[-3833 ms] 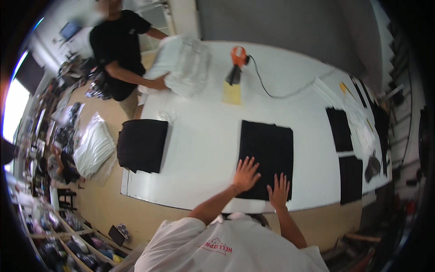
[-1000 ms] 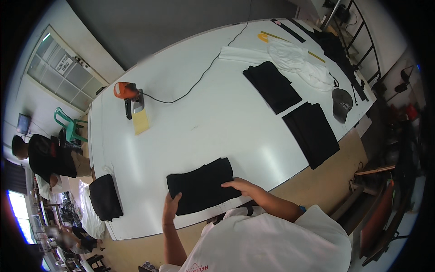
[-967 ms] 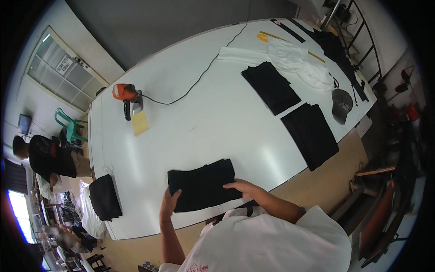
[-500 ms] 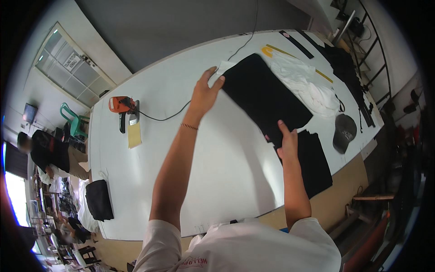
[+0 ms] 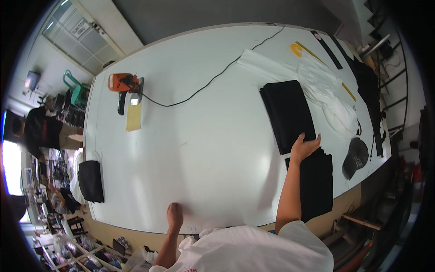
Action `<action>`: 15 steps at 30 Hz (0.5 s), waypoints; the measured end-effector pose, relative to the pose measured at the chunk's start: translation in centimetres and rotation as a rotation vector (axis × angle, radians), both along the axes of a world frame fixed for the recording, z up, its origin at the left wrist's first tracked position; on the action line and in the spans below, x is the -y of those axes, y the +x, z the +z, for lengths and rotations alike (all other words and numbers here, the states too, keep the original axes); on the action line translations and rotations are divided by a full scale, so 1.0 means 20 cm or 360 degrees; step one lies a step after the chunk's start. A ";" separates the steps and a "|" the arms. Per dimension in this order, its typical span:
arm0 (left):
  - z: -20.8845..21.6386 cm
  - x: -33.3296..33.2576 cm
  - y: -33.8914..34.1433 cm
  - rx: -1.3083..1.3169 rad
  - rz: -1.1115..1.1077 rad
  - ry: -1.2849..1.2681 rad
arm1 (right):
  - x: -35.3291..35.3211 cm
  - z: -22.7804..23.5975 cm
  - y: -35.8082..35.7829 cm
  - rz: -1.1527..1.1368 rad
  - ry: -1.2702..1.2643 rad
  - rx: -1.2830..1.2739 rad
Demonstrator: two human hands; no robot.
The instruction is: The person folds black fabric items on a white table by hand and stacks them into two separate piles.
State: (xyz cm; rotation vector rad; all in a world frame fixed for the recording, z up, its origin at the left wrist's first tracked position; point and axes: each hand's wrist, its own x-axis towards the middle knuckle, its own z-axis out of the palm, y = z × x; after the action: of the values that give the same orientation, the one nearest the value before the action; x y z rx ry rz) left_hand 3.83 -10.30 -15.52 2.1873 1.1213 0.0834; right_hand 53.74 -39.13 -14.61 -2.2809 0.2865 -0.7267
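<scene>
A thick folded stack of black fabric (image 5: 288,113) lies on the right half of the white table. My right hand (image 5: 304,148) touches its near end, thumb and fingers apart, resting against the cloth rather than lifting it. Just nearer to me, a second folded black fabric pile (image 5: 317,186) sits partly beneath my right forearm. My left hand (image 5: 175,216) is down by the table's near edge, fingers curled in, with no object showing in it.
An orange-and-black electric cutting machine (image 5: 124,86) stands far left, its cord crossing the white table (image 5: 204,149). Beside the stack lie white fabric (image 5: 328,97), a yellow ruler (image 5: 349,91) and a dark cap (image 5: 355,157). Another black folded bundle (image 5: 91,181) rests left; a person (image 5: 50,128) is beyond.
The black fabric, earlier held up between both hands, now lies on the table. My left hand has let go and drawn back to the near edge; my right hand stays at the fabric's near end.
</scene>
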 end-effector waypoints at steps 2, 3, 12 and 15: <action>-0.02 0.05 -0.17 -0.0180 0.0232 0.0375 | -0.25 0.24 0.12 0.0405 -0.0224 0.0288; -0.06 0.05 -0.19 -0.0196 0.0142 0.0508 | -0.32 0.26 0.24 0.0571 -0.0374 0.0350; -0.11 0.09 -0.20 -0.0179 0.0130 0.0713 | -0.51 0.03 0.66 0.0684 -0.1150 -0.0912; -0.12 0.11 -0.22 -0.0141 0.0163 0.0696 | -0.44 -0.03 0.49 0.0721 -0.1298 -0.0723</action>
State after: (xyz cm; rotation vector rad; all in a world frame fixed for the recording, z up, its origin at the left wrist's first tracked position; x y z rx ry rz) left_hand -0.48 -12.44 -17.87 2.5320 1.3674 0.3043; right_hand 63.49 -30.30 -15.27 -3.1103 -0.3992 -0.0584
